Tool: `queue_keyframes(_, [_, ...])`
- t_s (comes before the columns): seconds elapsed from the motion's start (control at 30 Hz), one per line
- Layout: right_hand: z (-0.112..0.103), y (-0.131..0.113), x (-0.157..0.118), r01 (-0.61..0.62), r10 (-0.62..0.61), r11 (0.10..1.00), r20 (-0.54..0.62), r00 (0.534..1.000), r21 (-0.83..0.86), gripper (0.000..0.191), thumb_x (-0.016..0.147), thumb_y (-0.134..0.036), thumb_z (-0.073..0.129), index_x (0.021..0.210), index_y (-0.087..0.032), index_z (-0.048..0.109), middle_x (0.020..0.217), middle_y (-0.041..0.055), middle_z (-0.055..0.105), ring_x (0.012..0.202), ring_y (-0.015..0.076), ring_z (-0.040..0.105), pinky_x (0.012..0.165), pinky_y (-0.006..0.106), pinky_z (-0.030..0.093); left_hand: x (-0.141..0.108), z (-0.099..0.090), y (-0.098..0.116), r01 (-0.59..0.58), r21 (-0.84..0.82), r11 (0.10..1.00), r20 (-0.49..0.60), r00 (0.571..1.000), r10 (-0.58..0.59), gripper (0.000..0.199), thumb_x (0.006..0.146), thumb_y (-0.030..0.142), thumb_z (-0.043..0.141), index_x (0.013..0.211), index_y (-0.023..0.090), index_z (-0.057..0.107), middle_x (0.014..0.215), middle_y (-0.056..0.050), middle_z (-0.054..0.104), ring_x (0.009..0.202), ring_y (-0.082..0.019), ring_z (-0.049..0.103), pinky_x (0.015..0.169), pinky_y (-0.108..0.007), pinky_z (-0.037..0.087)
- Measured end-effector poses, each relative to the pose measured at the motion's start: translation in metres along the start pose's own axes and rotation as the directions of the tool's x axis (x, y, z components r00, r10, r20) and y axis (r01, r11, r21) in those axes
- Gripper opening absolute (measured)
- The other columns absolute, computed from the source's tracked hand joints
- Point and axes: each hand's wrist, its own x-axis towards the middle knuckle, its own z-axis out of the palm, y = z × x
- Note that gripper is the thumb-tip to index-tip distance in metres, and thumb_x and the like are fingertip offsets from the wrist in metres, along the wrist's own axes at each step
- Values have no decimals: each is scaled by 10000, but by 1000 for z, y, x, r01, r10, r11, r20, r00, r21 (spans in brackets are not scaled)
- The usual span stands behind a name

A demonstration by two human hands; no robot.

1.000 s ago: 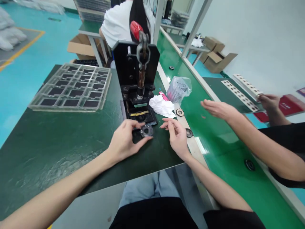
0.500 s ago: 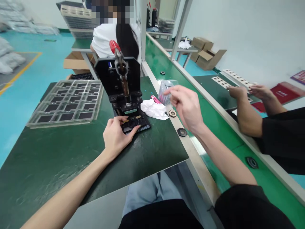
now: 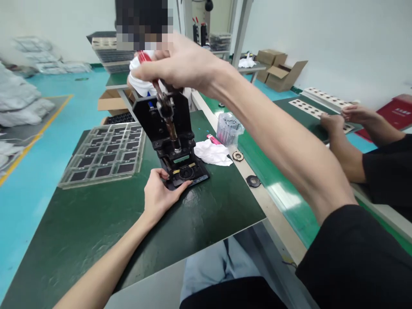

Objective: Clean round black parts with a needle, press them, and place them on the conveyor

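2 hands tend a black press (image 3: 148, 122) in the head view: right hand (image 3: 175, 64) wrapped around its red handle (image 3: 144, 56), left hand (image 3: 158, 191) spread wide at the base, where a round part (image 3: 186, 172) lies. Pressing seems the step in hand; working the lever calls for steady seating (and clear fingertips).

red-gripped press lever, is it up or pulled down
Up: the red grip stands above the press's black back plate, with the right hand on it.
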Motion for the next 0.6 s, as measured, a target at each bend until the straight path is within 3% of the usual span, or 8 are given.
queue_keyframes(0.17, [17,10,-53,28,-27,999,18,999,-18,408,951,-556,632,1234,-261,642,892,49,589,969,240,614,866,421,542,-1,-3,9,99,10,995,20,995,-99,664,576,647,845,860,252,393,722,65,451,602,-156,502,583,-290,409])
queue_keyframes(0.27, [28,16,-71,202,-202,979,3,979,-2,291,997,-470,586,1199,-275,662,896,49,585,987,241,616,948,478,545,-3,-3,12,123,9,992,31,992,-124,682,582,674,834,855,255,370,697,76,435,569,-146,480,563,-284,378])
queue_keyframes(0.37, [24,15,-75,356,-356,934,-28,934,-7,201,1005,-420,593,1083,-260,686,876,37,582,1008,247,631,987,531,547,-4,-3,12,140,18,990,56,989,-141,684,602,695,816,848,258,350,676,84,431,543,-142,470,548,-283,360])
queue_keyframes(0.43, [14,3,-70,403,-404,915,-39,914,-32,151,986,-378,644,1024,-235,676,890,22,611,1032,235,654,990,514,562,-4,-4,12,144,37,989,64,987,-146,679,613,695,807,836,260,336,664,88,424,531,-140,465,541,-282,351])
queue_keyframes(0.5, [0,-20,-53,406,-408,913,-60,911,-46,155,998,-355,632,1024,-204,653,953,-5,663,1042,180,677,960,407,576,-3,-4,13,139,55,989,72,987,-143,671,623,693,798,827,261,326,656,90,421,525,-141,467,537,-281,348])
queue_keyframes(0.53, [-6,-33,-39,379,-381,925,-75,922,-39,222,1019,-383,571,1025,-173,642,972,-22,678,1039,146,687,922,338,569,-3,-4,12,137,61,989,78,987,-141,668,626,693,794,829,261,326,654,90,428,528,-144,478,539,-280,351])
queue_keyframes(0.6, [-15,-55,-2,236,-234,971,-32,972,41,569,984,-542,288,945,-77,613,859,-77,649,978,93,704,782,225,505,-2,-4,11,135,66,989,91,986,-140,664,629,698,786,841,262,332,655,89,455,539,-152,506,545,-281,364])
